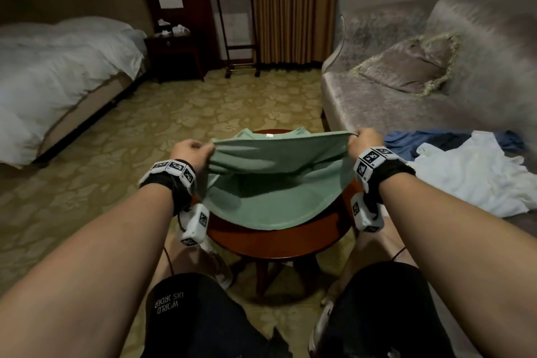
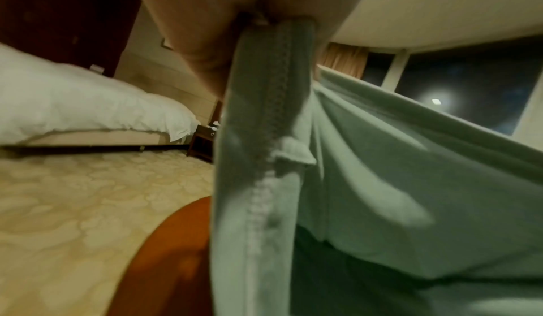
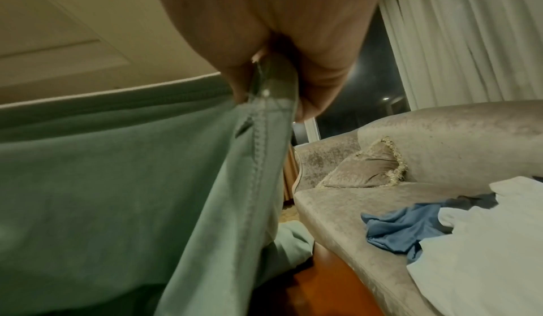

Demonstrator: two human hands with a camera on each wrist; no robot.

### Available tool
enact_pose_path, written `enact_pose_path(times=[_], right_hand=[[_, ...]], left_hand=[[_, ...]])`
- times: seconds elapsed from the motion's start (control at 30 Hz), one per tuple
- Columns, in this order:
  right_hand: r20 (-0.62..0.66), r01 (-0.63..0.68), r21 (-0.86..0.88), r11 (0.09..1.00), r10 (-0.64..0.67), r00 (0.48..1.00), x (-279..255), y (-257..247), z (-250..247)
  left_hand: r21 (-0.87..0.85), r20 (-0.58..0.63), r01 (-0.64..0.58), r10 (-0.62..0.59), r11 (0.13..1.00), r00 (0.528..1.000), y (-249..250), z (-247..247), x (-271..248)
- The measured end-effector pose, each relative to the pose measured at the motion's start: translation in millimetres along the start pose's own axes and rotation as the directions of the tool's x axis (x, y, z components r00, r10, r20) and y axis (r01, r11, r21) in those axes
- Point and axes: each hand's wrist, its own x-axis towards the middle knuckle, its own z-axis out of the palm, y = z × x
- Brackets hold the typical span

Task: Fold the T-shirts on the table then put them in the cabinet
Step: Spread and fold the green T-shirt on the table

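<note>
A green T-shirt lies over a small round wooden table, its collar at the far edge. My left hand pinches one corner of the shirt's hem and my right hand pinches the other. Between them the hem is stretched taut and lifted above the table, arching over the rest of the shirt. In the left wrist view the green T-shirt hangs from my fingers along a stitched seam. In the right wrist view the green T-shirt runs down from my pinching fingers.
A grey sofa with a cushion stands at the right; a blue T-shirt and a white T-shirt lie crumpled on it. A bed is at the left, a nightstand and a valet stand beyond. Patterned carpet surrounds the table.
</note>
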Motion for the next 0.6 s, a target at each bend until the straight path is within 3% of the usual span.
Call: enact_pose_path(times=[0.1,0.17,0.23,0.3,0.37,0.47,0.6], right_hand=[[0.019,-0.049,0.024,0.999,0.049,0.999,5,6,-3],[0.042,-0.071,0.006,0.997,0.071,0.997,4,6,-5],[0.062,-0.098,-0.006,0.995,0.098,0.993,1,4,-5],[0.071,-0.130,0.006,0.991,0.130,0.989,-1,4,-5],[0.096,-0.086,-0.033,0.996,0.089,0.991,0,8,-1],[0.075,-0.088,0.022,0.996,0.087,0.993,6,16,10],[0.222,-0.099,-0.007,0.995,0.098,0.970,10,18,24]], left_hand=[[0.150,0.253,-0.021,-0.018,0.988,0.967,-5,-7,-7],[0.301,0.353,-0.012,-0.100,0.954,0.930,-11,-9,-7],[0.512,0.379,-0.071,-0.151,0.856,0.913,-14,-7,-9],[0.623,0.345,-0.108,-0.148,0.775,0.927,-17,-4,-11],[0.601,0.295,-0.081,-0.127,0.795,0.947,-18,-2,-12],[0.451,0.232,-0.001,-0.116,0.892,0.966,-26,4,-3],[0.144,0.251,0.135,-0.169,0.980,0.953,-31,15,9]])
